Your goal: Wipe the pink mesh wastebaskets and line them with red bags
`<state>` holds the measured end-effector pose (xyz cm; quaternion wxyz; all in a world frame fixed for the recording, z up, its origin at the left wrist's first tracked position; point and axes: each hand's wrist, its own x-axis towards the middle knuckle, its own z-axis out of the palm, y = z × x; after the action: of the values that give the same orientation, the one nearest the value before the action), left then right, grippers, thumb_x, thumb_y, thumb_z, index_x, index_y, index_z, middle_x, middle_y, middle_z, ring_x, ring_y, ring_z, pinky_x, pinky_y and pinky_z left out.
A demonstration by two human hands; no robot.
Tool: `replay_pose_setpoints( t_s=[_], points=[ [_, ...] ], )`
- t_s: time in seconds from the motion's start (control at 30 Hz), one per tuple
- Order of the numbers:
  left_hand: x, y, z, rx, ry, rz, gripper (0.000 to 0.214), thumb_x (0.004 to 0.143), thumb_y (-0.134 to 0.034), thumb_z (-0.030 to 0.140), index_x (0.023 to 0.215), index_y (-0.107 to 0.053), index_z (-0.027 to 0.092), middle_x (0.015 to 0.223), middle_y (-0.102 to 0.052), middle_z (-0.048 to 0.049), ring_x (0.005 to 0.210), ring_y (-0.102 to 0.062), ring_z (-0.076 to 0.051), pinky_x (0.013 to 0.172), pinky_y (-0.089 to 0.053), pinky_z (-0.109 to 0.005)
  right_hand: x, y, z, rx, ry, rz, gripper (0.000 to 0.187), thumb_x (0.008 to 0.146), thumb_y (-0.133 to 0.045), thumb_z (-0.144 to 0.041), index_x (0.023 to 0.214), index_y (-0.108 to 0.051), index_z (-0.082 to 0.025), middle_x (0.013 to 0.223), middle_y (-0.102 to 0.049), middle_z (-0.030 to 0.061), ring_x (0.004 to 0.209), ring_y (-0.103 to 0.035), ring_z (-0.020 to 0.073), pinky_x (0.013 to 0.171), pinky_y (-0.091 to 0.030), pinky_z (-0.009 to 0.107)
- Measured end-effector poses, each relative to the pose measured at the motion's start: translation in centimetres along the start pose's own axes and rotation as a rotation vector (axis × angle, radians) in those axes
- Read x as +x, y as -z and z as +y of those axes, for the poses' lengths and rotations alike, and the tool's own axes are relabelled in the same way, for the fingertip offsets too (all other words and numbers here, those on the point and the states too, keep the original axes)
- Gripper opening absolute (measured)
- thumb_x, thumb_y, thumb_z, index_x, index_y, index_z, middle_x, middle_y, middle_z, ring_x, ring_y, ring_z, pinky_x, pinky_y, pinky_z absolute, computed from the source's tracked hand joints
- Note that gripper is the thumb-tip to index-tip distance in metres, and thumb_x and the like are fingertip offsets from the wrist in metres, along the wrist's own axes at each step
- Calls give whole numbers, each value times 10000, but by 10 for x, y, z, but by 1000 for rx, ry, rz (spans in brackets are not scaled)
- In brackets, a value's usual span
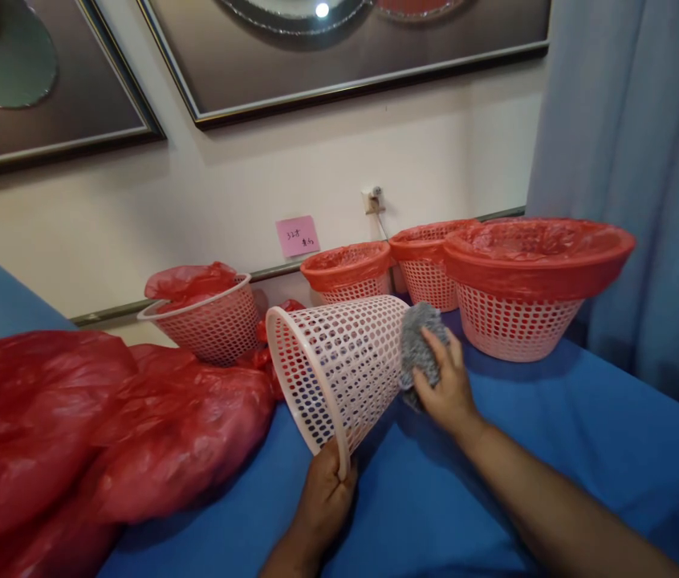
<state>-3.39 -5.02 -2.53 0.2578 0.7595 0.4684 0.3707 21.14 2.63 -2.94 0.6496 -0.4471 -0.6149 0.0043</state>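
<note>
A pale pink perforated plastic wastebasket (355, 349) is tilted on its side above the blue-covered table, its open mouth facing left and toward me. My left hand (328, 486) is closed around the lower part of its rim. In my right hand (445, 377) is a fuzzy grey cloth (420, 349), pressed against the basket's base end at the right. The fingers of that hand are bent over the cloth.
Red plastic bags (189, 425) heap up at the left. Behind stand a basket with a loose red bag (219, 321) and several red-lined baskets (520, 321). A blue cover (592, 425) lies underneath; a blue curtain (634, 144) hangs right. A pink note (297, 236) and socket (372, 201) are on the wall.
</note>
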Motion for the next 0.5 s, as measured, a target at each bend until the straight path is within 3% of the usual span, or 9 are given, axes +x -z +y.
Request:
replay_pose_setpoints(
  t_s=[0.07,0.13,0.2,0.27,0.37,0.43,0.5],
  points=[
    [0,0,0,-17,1,-14,423,979,-503,359,1330,-689,213,1337,-710,-95,1289,-626,-295,1168,-439,-474,-14,4,-29,68,290,-114,772,849,-583,-143,1572,-352,-277,1629,-278,125,1453,-426,349,1116,-503,551],
    [-1,0,-2,-62,11,-36,416,979,-515,401,1275,-715,189,1261,-745,-112,1222,-664,-306,1103,-504,-465,-29,5,-55,178,575,-186,754,833,-577,-109,1540,-403,-305,1636,-255,85,1382,-506,286,1054,-569,455],
    [-2,0,-3,-99,10,-42,424,966,-534,430,1250,-724,180,1223,-759,-119,1193,-678,-315,1049,-546,-454,-36,4,-66,234,693,-208,648,839,-564,-100,1445,-522,-325,1605,-282,51,1278,-575,236,1006,-598,397],
    [-1,0,-4,-89,-6,-27,420,954,-542,401,1276,-713,193,1276,-738,-112,1255,-646,-315,1094,-514,-466,-32,1,-56,176,583,-177,588,843,-553,-86,1385,-576,-313,1565,-330,61,1274,-574,247,1018,-589,422],
    [1,1,-3,-34,-11,-20,437,944,-516,297,1343,-678,220,1395,-674,-89,1376,-557,-296,1210,-381,-498,-11,-5,-13,12,152,-38,554,855,-558,-112,1388,-576,-264,1522,-388,115,1367,-504,319,1086,-525,532],
    [2,0,-4,-15,-3,-27,455,925,-522,257,1353,-672,224,1424,-653,-83,1413,-521,-291,1235,-340,-503,4,-6,14,-31,-107,83,513,869,-572,-172,1378,-581,-235,1443,-466,131,1329,-534,324,1104,-491,584],
    [3,0,-4,-8,-6,-32,451,914,-536,244,1340,-682,219,1430,-649,-85,1430,-500,-295,1240,-332,-501,11,-3,23,-25,-175,140,502,877,-569,-202,1378,-577,-234,1388,-510,125,1291,-558,308,1116,-472,600]
  ],
)
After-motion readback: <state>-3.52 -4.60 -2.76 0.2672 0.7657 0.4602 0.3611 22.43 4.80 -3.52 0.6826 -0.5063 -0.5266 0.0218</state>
